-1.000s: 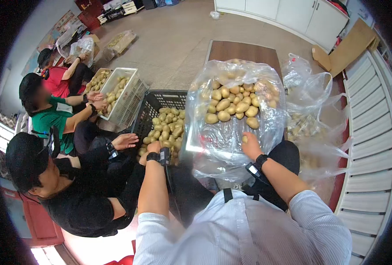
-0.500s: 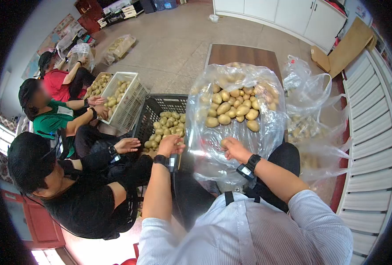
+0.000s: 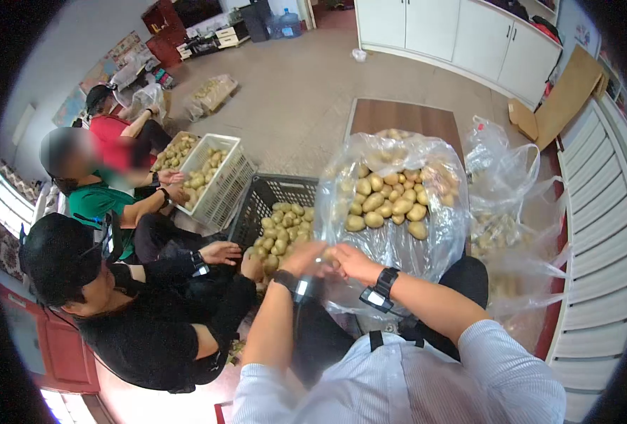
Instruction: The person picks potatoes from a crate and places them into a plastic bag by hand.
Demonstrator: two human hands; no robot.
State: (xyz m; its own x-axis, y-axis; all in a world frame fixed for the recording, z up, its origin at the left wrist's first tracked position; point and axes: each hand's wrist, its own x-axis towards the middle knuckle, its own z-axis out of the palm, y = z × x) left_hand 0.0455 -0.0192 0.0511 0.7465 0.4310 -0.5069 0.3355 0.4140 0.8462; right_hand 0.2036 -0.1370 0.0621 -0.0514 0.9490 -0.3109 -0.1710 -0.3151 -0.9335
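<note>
My left hand (image 3: 303,259) and my right hand (image 3: 356,263) meet over the near left edge of a clear plastic bag (image 3: 437,239). Motion smears the fingers of my left hand. My right hand is closed on what looks like a small potato, mostly hidden where the two hands meet. Many potatoes (image 3: 391,201) lie in the bag's open mouth, just beyond my hands. Left of the bag, a black crate (image 3: 271,185) holds more potatoes (image 3: 285,230).
A co-worker in black (image 3: 137,311) sits close on my left, hands at the black crate. Beyond, another person (image 3: 105,201) works at a white crate (image 3: 236,173) of potatoes. Filled plastic bags (image 3: 501,212) stand on my right beside a white radiator (image 3: 596,240). A brown board (image 3: 405,116) lies behind the bag.
My right hand has moved left from over the bag to meet my left hand, which has come right from the crate side. The co-worker's second hand now shows at the black crate.
</note>
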